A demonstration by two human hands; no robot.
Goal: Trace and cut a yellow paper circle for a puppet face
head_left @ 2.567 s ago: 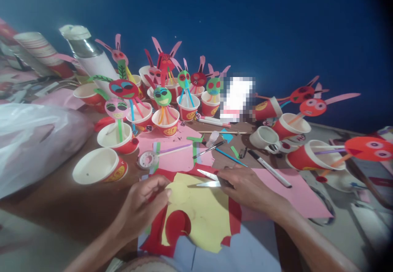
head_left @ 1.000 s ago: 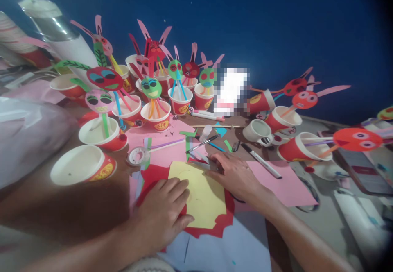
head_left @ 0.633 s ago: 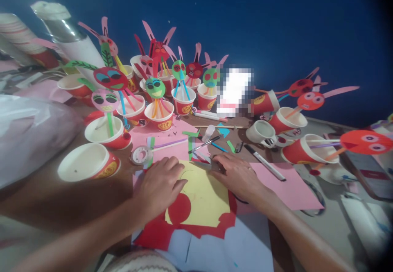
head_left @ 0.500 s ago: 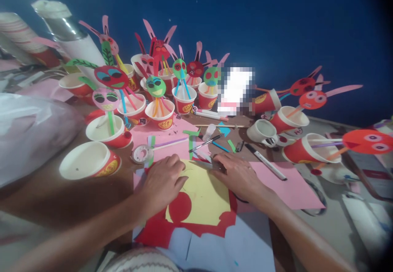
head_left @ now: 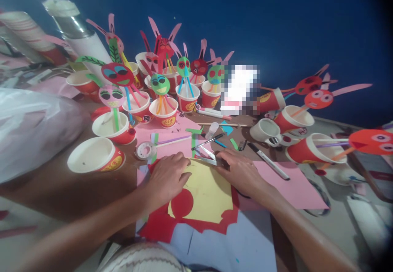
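Note:
A yellow paper sheet point(head_left: 208, 194) with cut edges lies over red paper point(head_left: 159, 227) on pale blue paper point(head_left: 251, 239). On its lower left rests a red circle point(head_left: 182, 202). My left hand point(head_left: 170, 173) is on the upper left part of the sheets, its fingers curled and its thumb apart. At the upper right edge is my right hand point(head_left: 241, 169), fingertips near a narrow whitish strip point(head_left: 201, 161) along the top of the yellow sheet. Whether either hand grips the paper is hard to make out.
Behind stand several red-and-white cups point(head_left: 163, 112) with paper-faced figures. A tape roll point(head_left: 145, 150), a black-and-white marker point(head_left: 268, 161), a grey mug point(head_left: 265, 132) and pink paper point(head_left: 291, 186) lie around. A plastic bag point(head_left: 37, 128) is at left.
The whole view has shifted slightly, so things sit a little farther right. Both hands stay at the top of the yellow sheet, with little change in their pose.

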